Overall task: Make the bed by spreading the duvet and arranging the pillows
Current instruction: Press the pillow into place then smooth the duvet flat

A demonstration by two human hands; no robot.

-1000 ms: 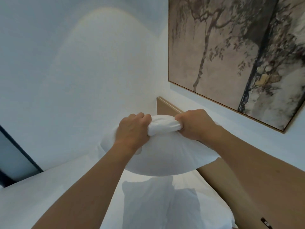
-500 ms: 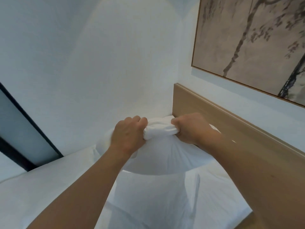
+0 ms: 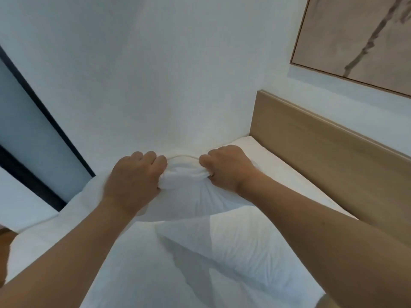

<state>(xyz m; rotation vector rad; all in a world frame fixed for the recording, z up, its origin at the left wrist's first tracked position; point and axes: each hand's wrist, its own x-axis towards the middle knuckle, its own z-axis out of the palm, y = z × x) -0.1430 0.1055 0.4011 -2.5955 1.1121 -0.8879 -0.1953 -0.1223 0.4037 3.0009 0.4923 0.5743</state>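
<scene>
Both my hands hold a white pillow by its bunched top edge, just above the bed. My left hand grips the fabric on the left, my right hand grips it on the right, fingers curled into the cloth. Below it a second white pillow lies on the white sheet, partly in the shadow of the held one. The far part of the held pillow is hidden behind my hands. No duvet shows in this view.
A light wooden headboard runs along the right side under a framed tree painting. A white wall stands straight ahead at the bed's far edge. A dark-framed glass panel is at the left.
My hands have come down with the pillow, from mid-air to close above the bed near the far wall. The view has tilted downward, so less of the painting shows.
</scene>
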